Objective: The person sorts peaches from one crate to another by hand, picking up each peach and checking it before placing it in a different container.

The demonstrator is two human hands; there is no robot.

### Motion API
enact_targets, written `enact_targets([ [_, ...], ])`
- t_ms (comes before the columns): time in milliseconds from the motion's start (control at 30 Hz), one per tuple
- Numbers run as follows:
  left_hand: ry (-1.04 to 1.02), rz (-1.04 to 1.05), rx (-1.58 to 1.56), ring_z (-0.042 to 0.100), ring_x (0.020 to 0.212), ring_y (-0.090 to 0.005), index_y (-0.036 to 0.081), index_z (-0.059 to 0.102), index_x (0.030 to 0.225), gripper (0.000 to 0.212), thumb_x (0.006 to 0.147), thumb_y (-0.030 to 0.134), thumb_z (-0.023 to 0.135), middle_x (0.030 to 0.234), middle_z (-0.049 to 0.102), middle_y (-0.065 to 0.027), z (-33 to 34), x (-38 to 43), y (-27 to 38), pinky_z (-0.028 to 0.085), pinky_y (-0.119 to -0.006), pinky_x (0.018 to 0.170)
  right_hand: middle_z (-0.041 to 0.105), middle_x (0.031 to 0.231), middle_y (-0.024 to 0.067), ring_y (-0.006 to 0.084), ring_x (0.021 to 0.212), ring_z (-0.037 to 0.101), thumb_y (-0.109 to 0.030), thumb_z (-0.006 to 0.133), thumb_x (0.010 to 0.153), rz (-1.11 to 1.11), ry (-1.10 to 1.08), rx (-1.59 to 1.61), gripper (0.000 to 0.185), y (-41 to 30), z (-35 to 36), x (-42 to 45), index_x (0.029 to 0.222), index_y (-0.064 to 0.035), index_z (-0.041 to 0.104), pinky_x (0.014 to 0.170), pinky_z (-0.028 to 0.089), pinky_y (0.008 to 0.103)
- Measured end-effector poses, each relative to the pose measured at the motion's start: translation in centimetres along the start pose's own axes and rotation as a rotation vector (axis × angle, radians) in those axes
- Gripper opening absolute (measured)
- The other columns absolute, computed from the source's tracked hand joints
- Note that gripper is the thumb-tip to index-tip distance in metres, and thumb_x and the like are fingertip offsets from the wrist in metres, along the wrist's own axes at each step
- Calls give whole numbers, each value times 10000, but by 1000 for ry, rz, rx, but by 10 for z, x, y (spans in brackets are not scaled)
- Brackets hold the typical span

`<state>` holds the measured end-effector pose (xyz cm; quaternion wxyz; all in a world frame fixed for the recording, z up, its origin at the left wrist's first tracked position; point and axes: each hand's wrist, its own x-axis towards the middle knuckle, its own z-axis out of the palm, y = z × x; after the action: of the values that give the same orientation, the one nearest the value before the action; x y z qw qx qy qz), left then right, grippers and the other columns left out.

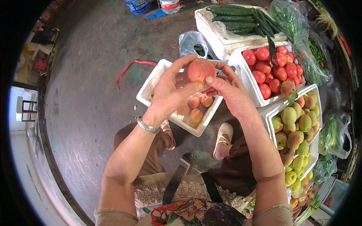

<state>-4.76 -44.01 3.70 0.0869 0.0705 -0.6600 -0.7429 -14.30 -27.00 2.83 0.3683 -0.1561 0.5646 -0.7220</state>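
A large reddish peach (201, 70) is held up between both hands, above a white foam box (158, 74). My left hand (172, 89) cups its left side, the thumb lying along its underside. From the right, my right hand (230, 87) grips it, with the thumb tip pressed on its lower front. Several smaller peaches (195, 115) lie in the box below; my hands hide the back part of the box. A silver bangle (147, 125) circles my left wrist.
Along the right stand foam boxes of cucumbers (233, 19), tomatoes (280, 73), with a dark blade-like object (271, 50) among them, greenish peaches (294, 124) and yellow-green fruit (298, 166). A plastic bag (193, 42) sits behind my hands. A red strap (127, 69) lies on the concrete floor.
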Motion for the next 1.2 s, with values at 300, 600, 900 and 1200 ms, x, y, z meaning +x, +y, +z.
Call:
enact_targets([
  [300,-11,-37,-78,558,1201,-199,26,486,1425,563,886,74,643,1315,592,-110,-3,-1,1,439,-337,1052,663,1054,99,144,935,623,-321,809,850,-4,-5,-28,639,1,-1,0,1335,-46,497,826,491,288],
  [600,-23,-49,-139,558,1206,-200,22,497,1394,533,873,54,607,1318,594,-110,-3,-1,1,432,-340,1063,646,1092,123,167,997,613,-248,805,852,-32,-11,-44,623,-1,3,-2,1341,-44,477,867,486,304],
  [900,-36,-47,-138,566,1207,-214,12,485,1396,558,845,55,563,1322,587,-126,-4,0,-2,442,-354,1063,643,1065,122,170,1000,616,-217,807,841,-26,-14,-76,609,0,1,-1,1332,-56,484,868,493,302],
  [1200,-67,-38,-126,549,1231,-221,7,465,1416,599,825,74,537,1343,570,-134,-5,-1,0,413,-361,1090,655,1021,92,133,923,594,-259,824,825,-13,10,-89,630,1,2,-1,1328,-65,498,807,467,278],
])
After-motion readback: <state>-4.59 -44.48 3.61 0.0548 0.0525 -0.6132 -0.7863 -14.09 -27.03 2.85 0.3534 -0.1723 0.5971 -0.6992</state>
